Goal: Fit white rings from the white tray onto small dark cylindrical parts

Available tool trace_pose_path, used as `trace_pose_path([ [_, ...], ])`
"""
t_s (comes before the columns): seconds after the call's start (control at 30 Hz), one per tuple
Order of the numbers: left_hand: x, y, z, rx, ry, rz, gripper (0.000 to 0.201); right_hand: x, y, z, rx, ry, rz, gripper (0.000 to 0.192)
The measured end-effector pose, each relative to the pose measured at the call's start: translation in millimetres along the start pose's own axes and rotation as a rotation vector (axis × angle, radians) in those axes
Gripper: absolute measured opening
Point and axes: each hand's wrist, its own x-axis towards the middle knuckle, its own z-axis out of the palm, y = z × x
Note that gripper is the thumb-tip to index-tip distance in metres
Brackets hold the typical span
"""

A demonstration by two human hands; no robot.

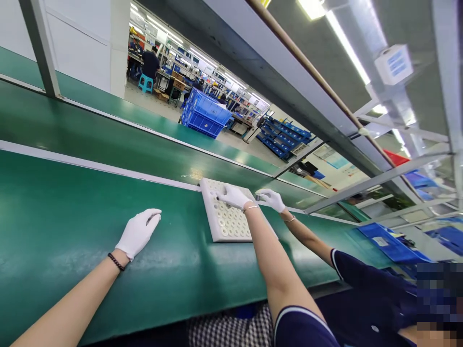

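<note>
Over the green work surface, my gloved left hand is loosely curved and open, with a gap between thumb and fingers and nothing held. My right hand, also in a white glove, reaches over a white tray with rows of round holes, many with pale ring-shaped pieces in them. Its fingertips are pinched together at the upper left holes. A small dark spot shows at the tips, too small to name. My right hand and forearm hide part of the tray.
A co-worker sits close on the right; their gloved hand holds a small grey piece at the tray's right side. A pale rail runs behind the tray. Blue crates stand beyond the bench, and a blue bin lies at right.
</note>
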Motion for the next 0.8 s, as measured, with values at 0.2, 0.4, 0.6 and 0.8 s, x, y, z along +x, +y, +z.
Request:
trace_pose_path([
  [0.2,-9,9,8.3,-0.155,-0.084,0.080,0.051,-32,-12,66,0.715,-0.594,0.095,0.024],
  [0.4,-6,1,15.2,-0.068,-0.021,0.155,0.042,-96,-25,171,1.194,-0.721,0.200,0.042],
  [0.6,-6,4,16.4,-0.046,-0.008,0.048,0.027,-108,-25,175,1.142,-0.618,0.228,0.048],
  [0.8,-6,-8,20.8,-0.122,-0.022,-0.016,0.033,-104,-19,167,1.024,-0.588,0.111,0.043],
])
